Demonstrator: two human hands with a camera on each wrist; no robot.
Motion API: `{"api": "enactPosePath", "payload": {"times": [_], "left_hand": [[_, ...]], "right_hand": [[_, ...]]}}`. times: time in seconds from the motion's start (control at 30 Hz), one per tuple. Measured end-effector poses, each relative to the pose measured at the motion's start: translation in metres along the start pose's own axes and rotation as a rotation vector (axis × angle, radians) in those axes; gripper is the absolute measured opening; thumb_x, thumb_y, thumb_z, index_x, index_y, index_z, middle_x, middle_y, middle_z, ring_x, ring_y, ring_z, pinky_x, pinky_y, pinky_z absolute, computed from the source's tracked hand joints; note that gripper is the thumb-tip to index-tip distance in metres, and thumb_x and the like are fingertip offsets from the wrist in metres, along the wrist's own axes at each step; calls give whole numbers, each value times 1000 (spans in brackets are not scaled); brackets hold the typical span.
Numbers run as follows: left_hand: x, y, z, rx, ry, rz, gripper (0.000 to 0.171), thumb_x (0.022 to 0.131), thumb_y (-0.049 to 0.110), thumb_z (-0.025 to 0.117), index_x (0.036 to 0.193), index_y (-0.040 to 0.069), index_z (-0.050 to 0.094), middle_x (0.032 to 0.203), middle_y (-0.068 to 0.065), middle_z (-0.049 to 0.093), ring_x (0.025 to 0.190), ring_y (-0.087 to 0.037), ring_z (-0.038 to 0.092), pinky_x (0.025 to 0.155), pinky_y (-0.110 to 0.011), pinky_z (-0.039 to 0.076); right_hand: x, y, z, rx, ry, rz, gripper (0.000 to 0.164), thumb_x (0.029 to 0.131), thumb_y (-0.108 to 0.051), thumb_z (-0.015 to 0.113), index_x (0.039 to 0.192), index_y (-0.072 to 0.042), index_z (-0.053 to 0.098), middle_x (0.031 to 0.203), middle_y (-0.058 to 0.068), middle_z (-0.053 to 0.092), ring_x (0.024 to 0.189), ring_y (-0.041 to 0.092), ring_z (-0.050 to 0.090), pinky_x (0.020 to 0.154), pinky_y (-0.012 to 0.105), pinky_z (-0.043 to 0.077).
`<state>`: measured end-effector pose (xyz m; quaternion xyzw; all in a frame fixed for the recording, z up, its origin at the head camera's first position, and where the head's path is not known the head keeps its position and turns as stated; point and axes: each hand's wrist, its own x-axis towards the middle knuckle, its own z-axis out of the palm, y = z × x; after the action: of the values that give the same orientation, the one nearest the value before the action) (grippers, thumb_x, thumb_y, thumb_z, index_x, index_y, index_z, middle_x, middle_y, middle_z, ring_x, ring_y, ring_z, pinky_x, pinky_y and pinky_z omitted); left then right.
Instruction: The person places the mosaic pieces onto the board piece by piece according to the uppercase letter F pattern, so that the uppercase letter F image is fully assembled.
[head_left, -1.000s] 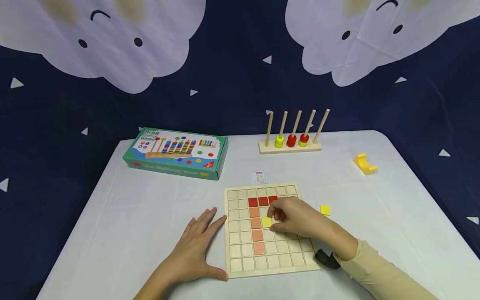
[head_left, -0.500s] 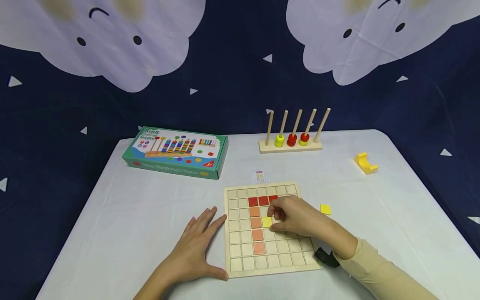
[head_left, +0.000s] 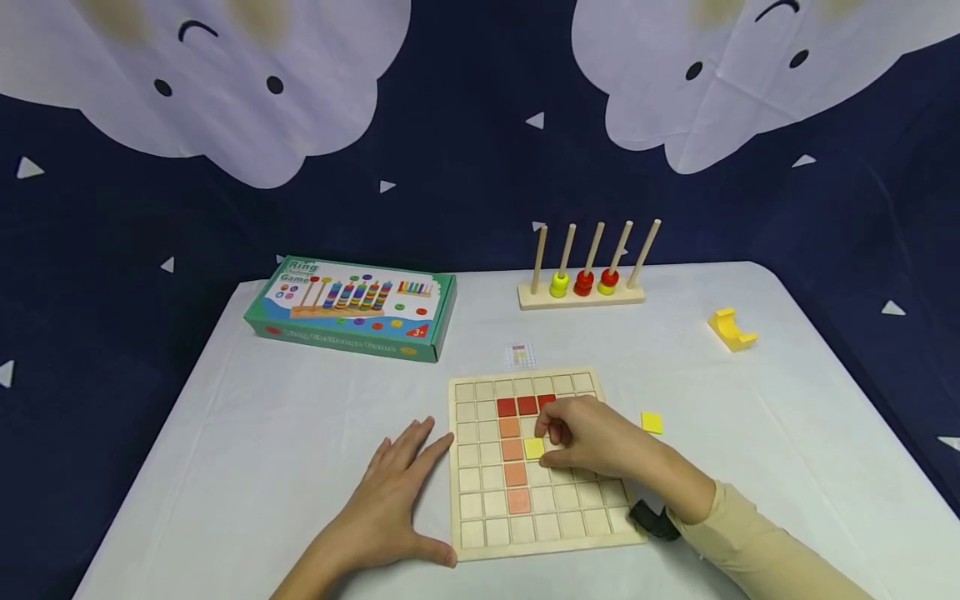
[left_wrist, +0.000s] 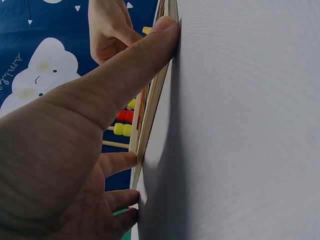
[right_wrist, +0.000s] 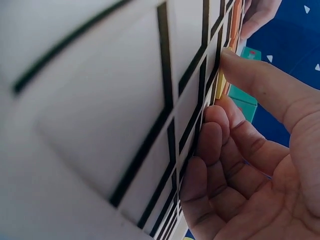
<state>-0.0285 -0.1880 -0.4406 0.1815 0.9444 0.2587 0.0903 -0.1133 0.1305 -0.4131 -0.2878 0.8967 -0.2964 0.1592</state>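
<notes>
A wooden grid board lies on the table, with red tiles in a row and orange to pink tiles in a column. My right hand is over the board, its thumb and index finger at opposite edges of a yellow square tile beside the orange column. In the right wrist view that yellow tile shows between thumb and index fingertip, the other fingers curled against the board. My left hand lies spread at the board's left side, thumb and index fingertip touching its edge.
Another yellow tile lies right of the board. Behind stand a green game box, a small pattern card and a peg stand with yellow and red rings. A yellow curved block sits at the far right.
</notes>
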Motion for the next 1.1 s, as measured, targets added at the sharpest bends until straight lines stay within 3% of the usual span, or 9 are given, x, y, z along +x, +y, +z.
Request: {"api": "enactPosePath", "payload": {"times": [0.37,0.57,1.1], "left_hand": [[-2,0,0,5,-4,1,139,48,64,103,166,23,42,178,-10,28,165,-39,25,130,-71,22],[-2,-1,0,8,-2,9,138,49,64,102,166,24,41,178,-9,28,166,-38,25,130,-71,22],[-1,-3,1,4,-14,15,137,51,68,100,166,25,41,178,-10,28,166,-38,24,131,-71,21]], "right_hand": [[-4,1,1,27,15,-28,24,85,-16,91,99,-13,71,78,-7,59,71,1,52,66,20,49],[-13,5,-6,39,63,-49,24,86,-17,90,103,-14,73,84,-7,63,79,5,57,70,21,53],[-63,47,-42,-72,286,84,33,87,-23,91,115,-17,75,107,-6,73,94,12,65,84,32,59]]}}
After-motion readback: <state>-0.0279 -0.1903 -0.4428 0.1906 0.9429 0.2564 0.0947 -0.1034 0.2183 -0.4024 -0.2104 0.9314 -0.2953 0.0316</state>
